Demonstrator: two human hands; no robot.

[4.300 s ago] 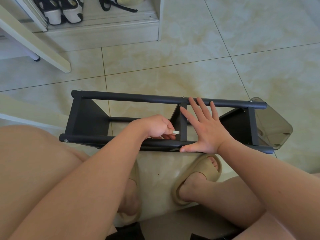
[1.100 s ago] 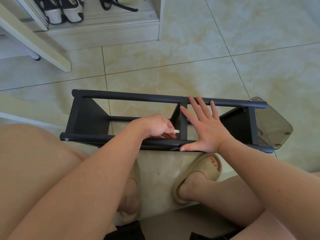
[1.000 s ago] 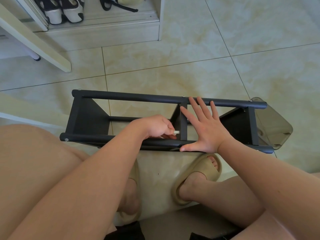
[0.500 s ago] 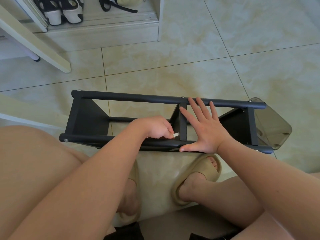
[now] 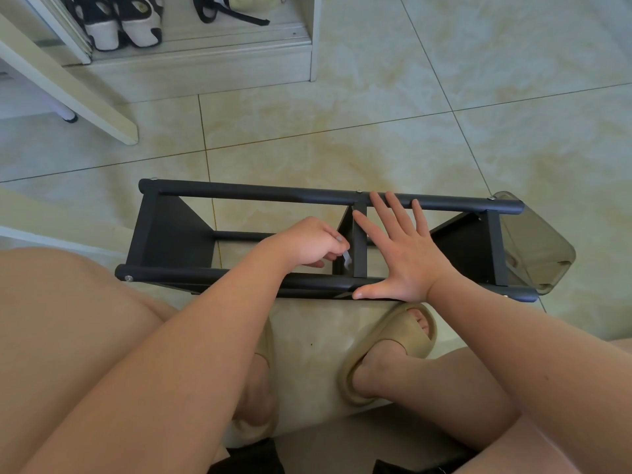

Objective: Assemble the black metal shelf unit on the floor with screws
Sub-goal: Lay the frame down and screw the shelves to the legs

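A black metal shelf frame (image 5: 239, 195) lies on its side on the tiled floor (image 5: 444, 114), just ahead of a seated person's tan sandals (image 5: 393, 347). The left hand (image 5: 304, 244) reaches inside the frame, fingers (image 5: 325, 257) curled round a small silver tool (image 5: 346, 260) beside the middle bar (image 5: 359, 248). The right hand (image 5: 407, 258) lies flat across the frame, its fingers (image 5: 393, 213) spread wide. A smoky plastic tub (image 5: 540, 248) sits at the frame's right end. Shoes (image 5: 119, 22) rest on a low cabinet shelf (image 5: 205, 46) beyond.

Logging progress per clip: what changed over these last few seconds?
The left hand twisted slightly, swinging the small pale tool it pinches from sideways to pointing downward. The right hand stayed flat on the black metal shelf frame, which did not move.
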